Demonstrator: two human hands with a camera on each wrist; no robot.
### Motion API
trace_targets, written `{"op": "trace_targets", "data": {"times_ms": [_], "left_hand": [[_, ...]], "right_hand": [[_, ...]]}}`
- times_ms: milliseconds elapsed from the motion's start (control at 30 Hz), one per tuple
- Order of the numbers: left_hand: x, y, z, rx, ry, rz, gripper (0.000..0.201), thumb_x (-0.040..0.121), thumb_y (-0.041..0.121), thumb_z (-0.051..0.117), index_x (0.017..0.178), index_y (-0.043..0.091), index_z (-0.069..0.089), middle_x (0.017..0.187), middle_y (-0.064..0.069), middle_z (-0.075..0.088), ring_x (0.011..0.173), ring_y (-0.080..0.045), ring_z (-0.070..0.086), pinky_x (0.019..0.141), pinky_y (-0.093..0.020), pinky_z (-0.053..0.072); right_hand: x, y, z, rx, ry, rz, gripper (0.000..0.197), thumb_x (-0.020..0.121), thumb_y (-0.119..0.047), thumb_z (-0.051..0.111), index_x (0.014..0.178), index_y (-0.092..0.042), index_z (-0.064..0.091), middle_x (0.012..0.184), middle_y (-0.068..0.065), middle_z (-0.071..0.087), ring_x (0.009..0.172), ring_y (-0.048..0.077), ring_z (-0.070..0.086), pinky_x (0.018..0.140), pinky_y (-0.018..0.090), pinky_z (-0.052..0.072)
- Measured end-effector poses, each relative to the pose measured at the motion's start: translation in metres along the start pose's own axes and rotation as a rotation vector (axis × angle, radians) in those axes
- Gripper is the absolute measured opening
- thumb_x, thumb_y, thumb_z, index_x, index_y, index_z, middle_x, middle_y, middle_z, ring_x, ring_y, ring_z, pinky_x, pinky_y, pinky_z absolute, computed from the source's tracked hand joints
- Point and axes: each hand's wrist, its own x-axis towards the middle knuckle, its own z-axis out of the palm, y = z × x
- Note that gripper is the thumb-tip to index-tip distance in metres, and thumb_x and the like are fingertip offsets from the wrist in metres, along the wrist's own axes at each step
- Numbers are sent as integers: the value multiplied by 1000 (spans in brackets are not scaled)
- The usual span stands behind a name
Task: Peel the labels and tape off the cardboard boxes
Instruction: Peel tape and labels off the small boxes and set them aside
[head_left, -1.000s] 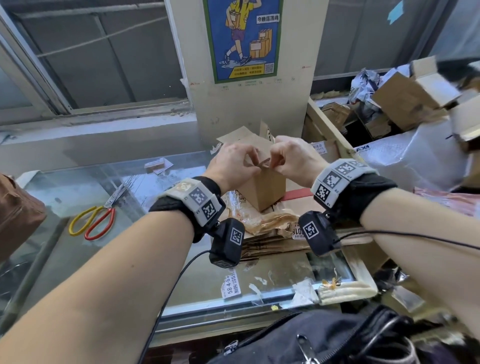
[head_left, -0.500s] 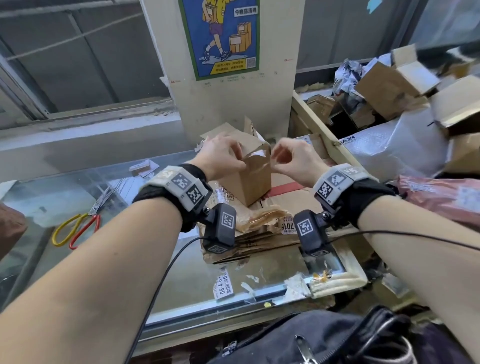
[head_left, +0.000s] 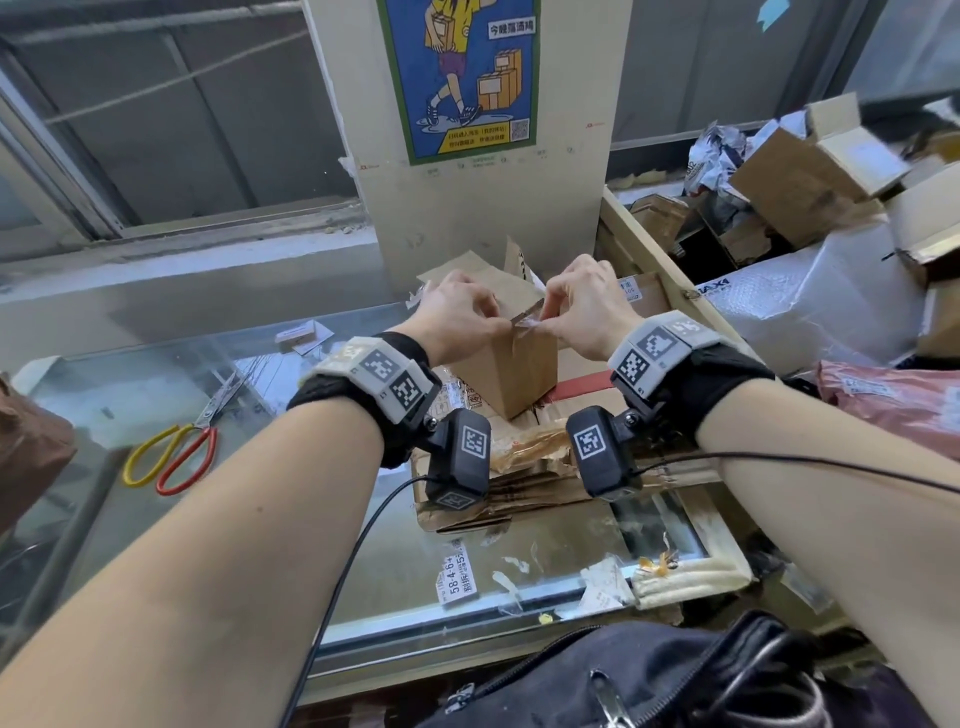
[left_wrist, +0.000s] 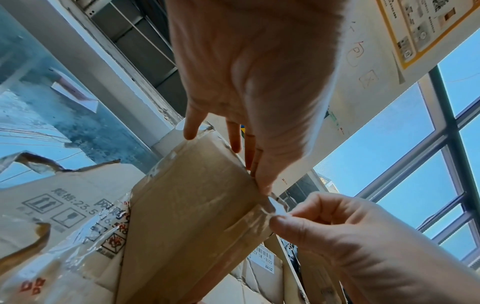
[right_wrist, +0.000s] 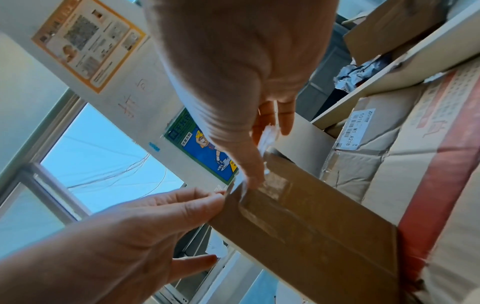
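Note:
A small brown cardboard box (head_left: 506, 374) stands upright on a pile of flattened cardboard (head_left: 519, 483). Clear tape (head_left: 527, 321) runs down its front face and over the top edge. My left hand (head_left: 493, 325) grips the box's top edge, thumb on the near face and fingers over the top (left_wrist: 249, 164). My right hand (head_left: 550, 322) pinches the loose end of the tape (left_wrist: 276, 207) at that same edge. The right wrist view shows the thumb (right_wrist: 255, 179) on the tape where it meets the box (right_wrist: 311, 226).
Yellow-and-red scissors (head_left: 171, 457) lie on the glass counter (head_left: 260, 519) to the left. Peeled labels (head_left: 457, 574) stick near its front edge. Boxes and parcels (head_left: 805, 171) are heaped at right, a pillar with a poster (head_left: 462, 78) rises behind, and a black bag (head_left: 649, 675) sits below.
Half a second ago my hands were a little apart at the box's top; now they are close together again at the top edge. The box stays on the pile.

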Motion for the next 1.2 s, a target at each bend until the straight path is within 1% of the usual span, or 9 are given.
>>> {"op": "trace_targets", "data": {"times_ms": [133, 367, 533, 600, 667, 767, 900, 1033, 1200], "left_hand": [[2, 2, 4, 35, -43, -24, 14, 90, 35, 61, 88, 22, 62, 129, -3, 42, 127, -26, 28, 106, -35, 24], [4, 5, 3, 39, -113, -62, 8, 90, 31, 61, 85, 25, 60, 135, -2, 39, 130, -25, 23, 109, -33, 21], [8, 7, 3, 32, -115, -59, 27, 94, 35, 53, 106, 14, 66, 127, 1, 41, 133, -20, 22, 109, -31, 17], [8, 5, 4, 26, -87, -84, 32, 92, 45, 55, 98, 15, 66, 130, -1, 39, 132, -22, 22, 110, -33, 19], [9, 3, 4, 30, -72, -100, 33, 88, 50, 60, 92, 17, 65, 134, -3, 39, 131, -25, 23, 109, -34, 22], [9, 3, 4, 63, -75, -93, 37, 86, 52, 62, 95, 17, 67, 133, -4, 40, 129, -25, 25, 106, -32, 23], [6, 5, 5, 61, -61, -86, 34, 84, 52, 65, 87, 18, 62, 132, -4, 41, 126, -24, 27, 104, -32, 24], [5, 4, 4, 89, -68, -78, 35, 86, 53, 62, 89, 18, 61, 130, -5, 41, 126, -25, 27, 104, -32, 24], [3, 3, 1, 106, -129, -90, 30, 91, 48, 51, 98, 21, 63, 137, -1, 38, 130, -26, 23, 107, -34, 21]], "right_hand": [[-4, 0, 1, 32, -42, 39, 21, 80, -20, 75, 64, -17, 62, 96, 9, 62, 96, 22, 53, 76, 30, 41], [-11, -4, 0, 59, -165, 28, 31, 80, -7, 72, 57, -20, 56, 79, 2, 57, 75, 15, 54, 68, 26, 40], [-15, -12, -6, -79, -125, -53, 11, 88, -9, 59, 78, -12, 56, 98, 10, 62, 88, 22, 54, 75, 31, 41], [-16, -17, -6, -87, -67, -49, 15, 89, -12, 61, 76, -13, 53, 100, 12, 62, 95, 25, 56, 78, 32, 42], [-13, -16, -6, 68, -47, 46, 27, 83, -16, 71, 67, -13, 50, 93, 14, 64, 91, 27, 61, 78, 36, 50], [-10, -9, -11, 533, -177, 272, 33, 72, -3, 80, 67, -10, 48, 76, 14, 61, 75, 28, 67, 72, 42, 59], [-9, -8, -17, 734, -363, 453, 22, 79, -12, 75, 83, 3, 59, 76, 13, 63, 72, 21, 64, 62, 28, 59], [-4, -3, -7, 826, -509, 561, 27, 89, -30, 64, 80, -7, 52, 50, 1, 47, 47, 10, 44, 52, 21, 47], [-2, -3, 8, 865, -402, 506, 16, 94, -27, 57, 85, -13, 55, 76, 3, 58, 63, 14, 55, 57, 24, 48]]}}
